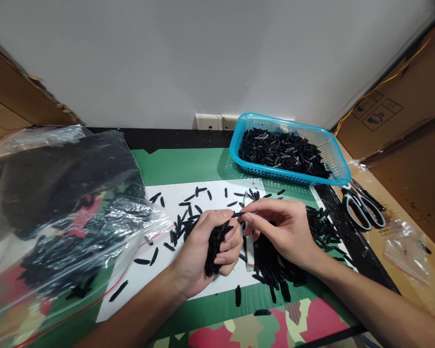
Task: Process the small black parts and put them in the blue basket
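Observation:
My left hand [213, 246] is closed around a bunch of thin black strips [214, 249], its thumb lying across the top. Beside it, my right hand [279, 224] pinches one black strip [238, 214] between thumb and forefinger, and the strip's other end meets my left thumb. Under both hands lies a white sheet [210, 285] with loose black strips scattered over it. A narrow whitish stick or tube [250, 256] lies below my right fingers. More strips are heaped [271, 263] under my right hand, which hides part of the pile.
A blue plastic basket [290, 175] full of black pieces stands at the back right. Clear zip bags [94, 232] with black material cover the left side. Scissors [362, 208] and a small clear bag [408, 251] lie at right, near cardboard boxes [395, 101]. A wall rises behind.

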The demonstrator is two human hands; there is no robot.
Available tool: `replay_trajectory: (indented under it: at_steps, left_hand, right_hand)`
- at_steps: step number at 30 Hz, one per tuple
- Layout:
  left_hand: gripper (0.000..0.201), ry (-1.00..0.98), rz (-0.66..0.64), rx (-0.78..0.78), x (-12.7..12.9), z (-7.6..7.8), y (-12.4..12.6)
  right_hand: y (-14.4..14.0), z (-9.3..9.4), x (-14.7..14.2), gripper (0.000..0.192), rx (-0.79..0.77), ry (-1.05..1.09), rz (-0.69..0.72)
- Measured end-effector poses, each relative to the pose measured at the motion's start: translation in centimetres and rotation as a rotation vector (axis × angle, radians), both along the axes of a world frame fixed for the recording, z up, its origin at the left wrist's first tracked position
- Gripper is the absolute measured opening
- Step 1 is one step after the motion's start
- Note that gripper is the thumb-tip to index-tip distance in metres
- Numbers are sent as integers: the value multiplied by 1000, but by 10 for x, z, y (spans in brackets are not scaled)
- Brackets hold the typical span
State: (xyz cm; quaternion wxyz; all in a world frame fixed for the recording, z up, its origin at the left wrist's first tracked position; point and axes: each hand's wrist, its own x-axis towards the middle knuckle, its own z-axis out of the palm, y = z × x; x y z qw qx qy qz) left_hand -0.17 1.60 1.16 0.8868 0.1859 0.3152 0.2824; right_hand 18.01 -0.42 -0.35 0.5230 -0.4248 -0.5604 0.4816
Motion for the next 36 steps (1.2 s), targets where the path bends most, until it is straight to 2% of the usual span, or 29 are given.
replay_trajectory:
  at_steps: [10, 21, 26, 30, 32, 33, 36]
  left_hand:
    - [40, -38, -6, -66, -1, -3, 1]
    - [40, -37, -14, -79, 0, -2, 1]
    - [41, -37, -16, -70, -1, -4, 1]
    - [41, -21, 2, -47, -1, -5, 0]
    - [40, -23, 10, -41, 0, -4, 0]
    - [38, -24, 13, -41, 0, -4, 0]
    - [36, -14, 11, -51, 1, -2, -1]
  right_hand:
    - [1, 2, 0, 13, -33, 10, -1]
    - [1, 3, 0, 11, -21, 19, 14]
    - [0, 2, 0, 5, 46, -35, -11]
    - [-1, 4, 2, 4, 135, -168, -23]
    - [5, 9, 10, 6, 265, -294, -98]
    - [9, 12, 16, 7, 339, -360, -178]
    - [29, 22, 39, 7, 467, -575, -537]
